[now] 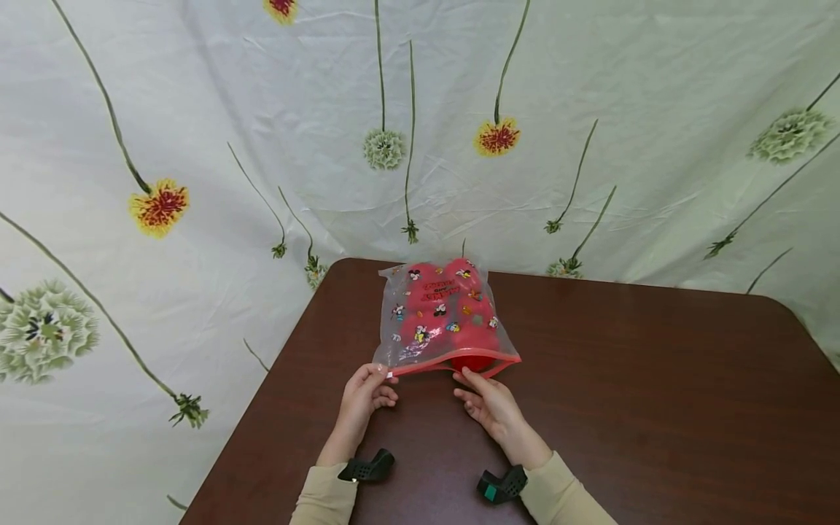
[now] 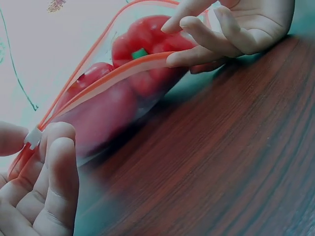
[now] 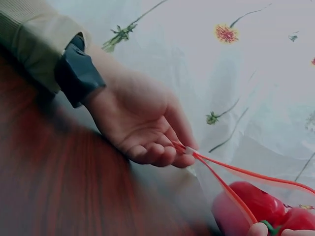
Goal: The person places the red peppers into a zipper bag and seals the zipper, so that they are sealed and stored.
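Observation:
A clear zip bag [image 1: 394,328] with cartoon prints and a red zip edge lies on the table, its mouth facing me and partly parted. Inside are several red bell peppers [image 2: 147,39], one showing a green stem by the opening. My left hand [image 1: 364,397] pinches the left corner of the mouth at the white slider [image 2: 33,137], thumb on one side and index finger on the other. At the near lip of the opening, right of the middle, my right hand [image 1: 492,408] holds the edge between thumb and finger. Its other fingers are loosely bent.
The dark brown wooden table [image 1: 656,379] extends to the right of the bag. Behind it and along the left hangs a white cloth [image 1: 315,87] printed with flowers. A black wrist camera [image 1: 502,485] sits on each wrist, over the sleeve ends.

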Demonstrator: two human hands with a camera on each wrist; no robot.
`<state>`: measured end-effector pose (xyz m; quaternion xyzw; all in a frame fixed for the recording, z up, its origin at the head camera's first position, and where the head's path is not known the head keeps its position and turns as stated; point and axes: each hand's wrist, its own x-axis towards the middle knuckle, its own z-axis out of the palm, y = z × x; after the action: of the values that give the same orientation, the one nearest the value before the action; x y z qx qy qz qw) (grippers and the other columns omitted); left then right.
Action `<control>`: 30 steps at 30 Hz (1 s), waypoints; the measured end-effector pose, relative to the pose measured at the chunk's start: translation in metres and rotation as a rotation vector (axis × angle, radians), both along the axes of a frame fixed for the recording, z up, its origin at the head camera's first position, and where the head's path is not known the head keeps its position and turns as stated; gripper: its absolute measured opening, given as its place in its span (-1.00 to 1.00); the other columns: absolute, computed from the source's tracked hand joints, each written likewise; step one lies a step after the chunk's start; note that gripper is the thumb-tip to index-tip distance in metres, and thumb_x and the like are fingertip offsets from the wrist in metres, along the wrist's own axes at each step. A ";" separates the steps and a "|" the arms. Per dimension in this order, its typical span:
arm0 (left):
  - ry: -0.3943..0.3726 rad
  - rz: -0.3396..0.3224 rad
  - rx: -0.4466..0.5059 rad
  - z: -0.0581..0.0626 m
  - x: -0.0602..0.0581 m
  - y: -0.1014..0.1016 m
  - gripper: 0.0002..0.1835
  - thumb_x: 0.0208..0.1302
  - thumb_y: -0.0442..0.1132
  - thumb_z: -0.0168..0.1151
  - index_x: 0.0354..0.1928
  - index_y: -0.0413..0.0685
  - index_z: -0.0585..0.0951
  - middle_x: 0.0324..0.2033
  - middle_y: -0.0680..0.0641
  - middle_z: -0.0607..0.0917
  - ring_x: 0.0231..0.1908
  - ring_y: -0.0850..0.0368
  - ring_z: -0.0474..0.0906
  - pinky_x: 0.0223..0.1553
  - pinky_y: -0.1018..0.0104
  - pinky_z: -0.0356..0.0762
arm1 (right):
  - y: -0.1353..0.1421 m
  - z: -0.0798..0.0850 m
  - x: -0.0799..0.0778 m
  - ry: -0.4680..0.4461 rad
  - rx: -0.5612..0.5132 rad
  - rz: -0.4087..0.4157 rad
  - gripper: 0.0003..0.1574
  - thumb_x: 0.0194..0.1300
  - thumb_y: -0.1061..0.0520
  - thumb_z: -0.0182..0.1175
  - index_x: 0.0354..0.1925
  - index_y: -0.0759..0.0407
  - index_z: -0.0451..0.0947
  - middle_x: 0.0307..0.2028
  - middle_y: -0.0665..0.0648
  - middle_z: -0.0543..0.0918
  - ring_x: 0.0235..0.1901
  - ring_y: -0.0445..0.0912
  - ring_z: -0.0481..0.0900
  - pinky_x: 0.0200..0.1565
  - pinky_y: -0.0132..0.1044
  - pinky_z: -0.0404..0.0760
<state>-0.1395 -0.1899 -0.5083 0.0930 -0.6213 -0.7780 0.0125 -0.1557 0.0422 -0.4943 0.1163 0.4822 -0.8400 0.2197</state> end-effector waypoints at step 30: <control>-0.029 -0.199 -0.170 0.008 0.005 -0.012 -0.80 0.41 -0.31 -0.04 -0.32 -0.32 0.47 -0.57 -0.05 0.49 -0.64 0.21 0.45 -0.59 0.44 0.46 | -0.103 0.001 0.021 0.093 0.140 0.018 -0.67 0.20 0.01 0.28 -0.25 0.28 0.64 -0.55 -0.02 0.60 -0.60 -0.30 0.50 -0.53 -0.53 0.47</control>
<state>-0.1341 -0.2020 -0.5000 0.0408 -0.6913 -0.7184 -0.0659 -0.1352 -0.0612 -0.4931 0.0879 0.5504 -0.8068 0.1958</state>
